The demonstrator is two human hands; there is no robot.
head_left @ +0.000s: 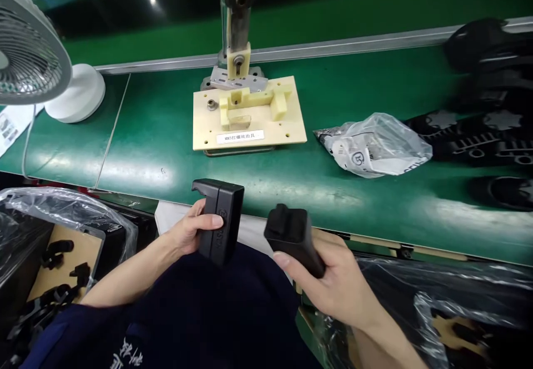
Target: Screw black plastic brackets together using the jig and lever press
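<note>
In the head view, my left hand [194,227] is closed round a black plastic housing [228,213] with a seam along it and raised lettering on its side. My right hand [328,272] grips a second black plastic part [293,236], blocky, with a raised piece on its upper end. The two parts are apart, held in front of my body near the bench's front edge. Beyond them on the green bench stands a cream-coloured fixture [287,127] with a label and a raised cradle. A metal press column [239,30] rises behind the cradle.
A clear plastic bag [375,144] lies right of the fixture, beside several black parts [478,130]. A white fan [75,94] stands at the left. Plastic-lined boxes with black parts flank me: a left box [62,230] and a right box [453,330].
</note>
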